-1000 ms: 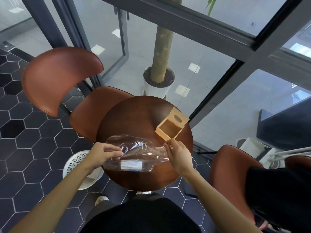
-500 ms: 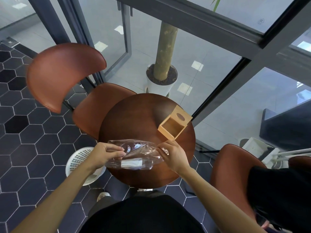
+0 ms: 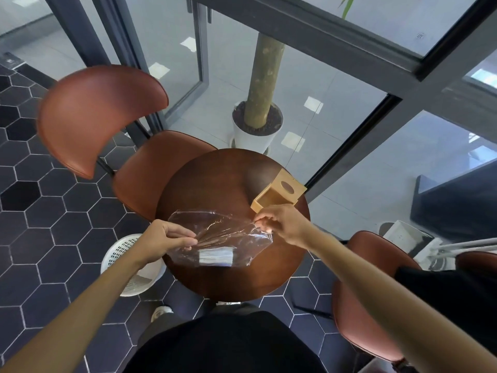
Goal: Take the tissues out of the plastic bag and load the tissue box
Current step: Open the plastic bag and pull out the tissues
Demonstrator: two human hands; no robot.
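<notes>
Head view: a clear plastic bag [image 3: 223, 238] is held over the near half of a round wooden table [image 3: 215, 181]. The bag's L side is pinched by the left hand [image 3: 164, 239], thumb and fingers curled onto the film. The R top corner is pinched by the right hand [image 3: 285, 224], fingers bent round a bunched bit of plastic. A small white tissues pack [image 3: 216, 257] is seen thru the film, low in the bag, nr the table's near edge. The wooden tissue box [image 3: 278, 195] is set at the table's far-right edge, open side facing up-left, its lid w/ oval hole propped behind it; the right hand is just beside its near corner, contact can't be told.

Vs 0.5 s ago: the bag is now stretched wider and flatter, the hands are drawn further apart, and the right hand is raised closer to the box. The tissues pack is kept inside the bag; the box is unmoved on the table.

Around the table: a brown chair [image 3: 113, 135] is placed at far-left, another at right [image 3: 360, 297], a white perforated basket [image 3: 129, 265] on the hex-tiled floor under the left forearm, a potted trunk [image 3: 259, 117] beyond the far edge, by glass panels.
</notes>
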